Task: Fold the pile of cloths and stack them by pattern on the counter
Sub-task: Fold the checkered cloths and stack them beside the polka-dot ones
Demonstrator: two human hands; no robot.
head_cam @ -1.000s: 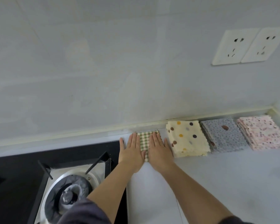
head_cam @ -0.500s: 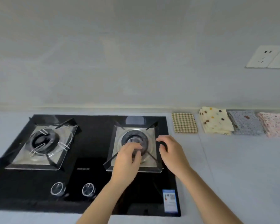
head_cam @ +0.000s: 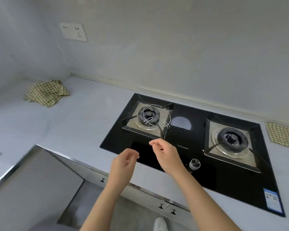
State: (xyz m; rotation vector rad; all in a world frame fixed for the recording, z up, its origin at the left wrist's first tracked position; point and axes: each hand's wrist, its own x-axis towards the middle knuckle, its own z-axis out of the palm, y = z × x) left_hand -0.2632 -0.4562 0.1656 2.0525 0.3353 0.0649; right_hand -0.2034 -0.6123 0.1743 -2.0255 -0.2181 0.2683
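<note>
My left hand (head_cam: 123, 162) and right hand (head_cam: 165, 152) hang loosely curled, apparently empty; the checked cloth pile (head_cam: 46, 92) lies away back-left, nearer my left.

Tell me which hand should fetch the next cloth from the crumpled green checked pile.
Left, probably. The left hand is empty and nearer the crumpled green checked cloth pile lying off to its left. The right hand, also empty, is over the black glass stove, farther off.
</note>
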